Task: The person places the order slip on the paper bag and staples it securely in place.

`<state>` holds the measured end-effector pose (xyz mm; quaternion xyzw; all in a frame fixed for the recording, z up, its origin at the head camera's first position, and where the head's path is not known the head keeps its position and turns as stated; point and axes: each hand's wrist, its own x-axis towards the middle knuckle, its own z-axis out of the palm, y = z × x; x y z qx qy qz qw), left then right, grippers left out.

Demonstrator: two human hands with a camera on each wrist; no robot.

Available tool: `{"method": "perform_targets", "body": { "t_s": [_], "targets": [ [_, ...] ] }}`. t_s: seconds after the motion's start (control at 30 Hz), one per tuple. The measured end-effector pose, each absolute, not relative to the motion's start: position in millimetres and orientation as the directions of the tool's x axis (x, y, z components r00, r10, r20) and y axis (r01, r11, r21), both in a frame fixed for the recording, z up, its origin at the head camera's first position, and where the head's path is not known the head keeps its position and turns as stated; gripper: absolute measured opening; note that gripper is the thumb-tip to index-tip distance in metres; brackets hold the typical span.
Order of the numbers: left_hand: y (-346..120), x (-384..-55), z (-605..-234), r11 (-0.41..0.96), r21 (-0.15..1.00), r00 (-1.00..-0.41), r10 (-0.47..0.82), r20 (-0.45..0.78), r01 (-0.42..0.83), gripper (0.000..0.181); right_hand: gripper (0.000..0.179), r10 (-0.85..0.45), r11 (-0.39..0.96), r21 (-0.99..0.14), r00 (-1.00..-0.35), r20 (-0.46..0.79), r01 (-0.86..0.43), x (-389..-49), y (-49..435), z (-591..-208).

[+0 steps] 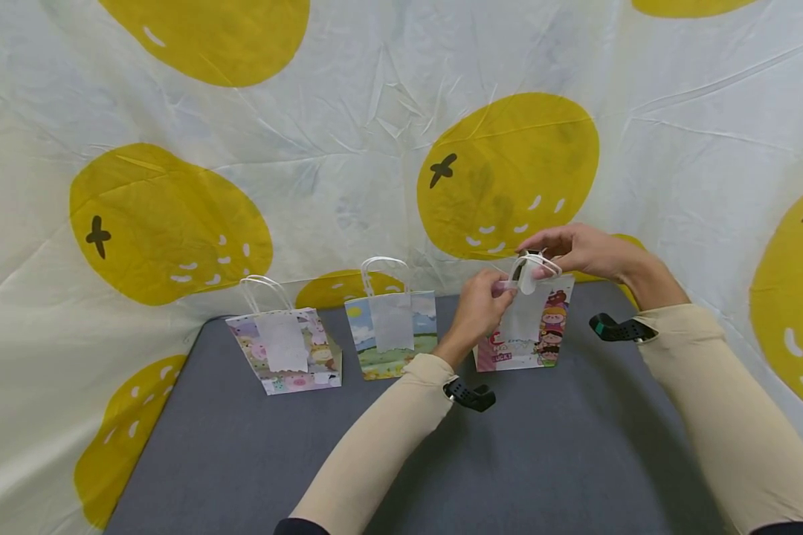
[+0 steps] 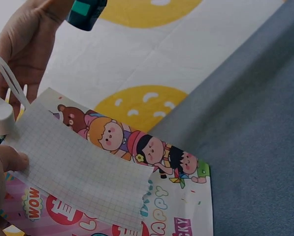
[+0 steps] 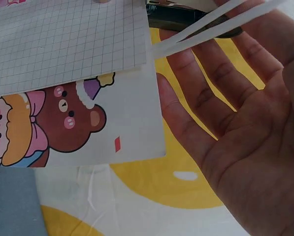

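Note:
At the right, a paper gift bag (image 1: 554, 327) with cartoon figures stands upright, a squared paper sheet (image 2: 82, 167) on its front. My left hand (image 1: 476, 308) pinches the bag's top edge, its thumb lying on the sheet. Above the bag's mouth, my right hand (image 1: 592, 256) has its thumb and fingers about a small white-and-dark object (image 1: 527, 276) among the white handles (image 3: 211, 27). In the left wrist view the object's rounded white end (image 2: 1, 115) shows near the right thumb; its kind is unclear. Several right fingers (image 3: 191, 123) extend behind the bag.
Two more gift bags stand to the left: a landscape-print bag (image 1: 361, 338) and a pink-and-purple bag (image 1: 326, 349), each with white handles and a paper sheet in front. They stand on a grey table (image 1: 241, 461). Behind hangs a white cloth (image 1: 348, 193) with yellow fruit shapes.

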<state>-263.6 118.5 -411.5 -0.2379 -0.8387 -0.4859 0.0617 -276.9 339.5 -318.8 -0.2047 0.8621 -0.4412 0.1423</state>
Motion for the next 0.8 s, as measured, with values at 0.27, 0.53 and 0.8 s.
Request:
{"method": "perform_targets", "body": {
  "t_s": [0.27, 0.53, 0.8],
  "targets": [
    [121, -263, -411, 0.444, 0.782, -0.893, 0.312, 0.323, 0.438, 0.016, 0.045, -0.534, 0.519, -0.791, -0.845, -0.003, -0.325, -278, 334, -317],
    [121, -265, -412, 0.457, 0.769, -0.891, 0.307, 0.336, 0.447, 0.014, 0.045, -0.548, 0.546, -0.787, -0.833, -0.076, -0.288, -276, 333, -316],
    [123, -266, -413, 0.467, 0.763, -0.891, 0.305, 0.336, 0.448, 0.012, 0.039, -0.509, 0.565, -0.786, -0.856, -0.090, -0.253, -269, 344, -328]
  ]
}}
